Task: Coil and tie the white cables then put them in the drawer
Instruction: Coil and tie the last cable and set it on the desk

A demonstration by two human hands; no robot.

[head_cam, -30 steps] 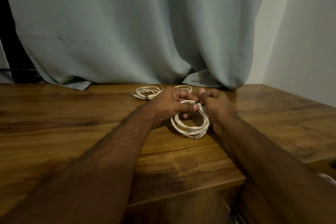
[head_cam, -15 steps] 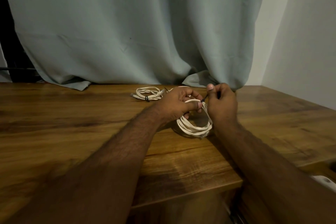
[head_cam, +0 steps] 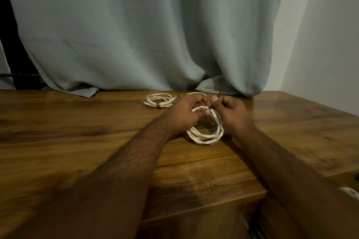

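Left hand [head_cam: 186,114] is gripping the top of the white coil [head_cam: 206,132] standing on the bench [head_cam: 77,132], right hand [head_cam: 231,112] is pinching a thin black tie [head_cam: 219,95] at it, a tied coil [head_cam: 158,101] lying just behind.

Two bare hairy forearms, no sleeves; left grip [head_cam: 186,114], right grip [head_cam: 232,112]
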